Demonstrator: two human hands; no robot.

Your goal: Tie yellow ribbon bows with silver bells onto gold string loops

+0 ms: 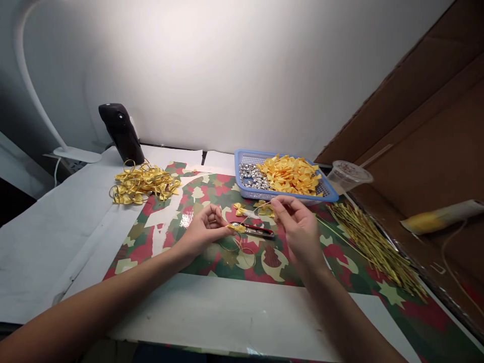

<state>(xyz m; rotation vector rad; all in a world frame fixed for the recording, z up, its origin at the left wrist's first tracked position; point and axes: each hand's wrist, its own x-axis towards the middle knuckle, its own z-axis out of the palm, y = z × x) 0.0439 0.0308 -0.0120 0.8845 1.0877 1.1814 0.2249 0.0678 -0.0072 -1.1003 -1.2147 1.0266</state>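
Above the camouflage-patterned sheet [227,266], I see the left hand [204,225] pinching a yellow ribbon bow [238,228], the right hand [298,222] pinching thin gold cord [260,206]. I judge it unfinished: corded yellow bows [145,184] lie heaped left; loose yellow bows [291,174] remain in the blue plastic basket [272,195].

White-covered table [204,312]: camouflage-patterned sheet [272,259]; tall black object [126,138], looped gold-ribbon bow heap [145,184] toward back left; blue plastic basket [329,188] near back edge; gold cord bundle [378,247] along right edge.
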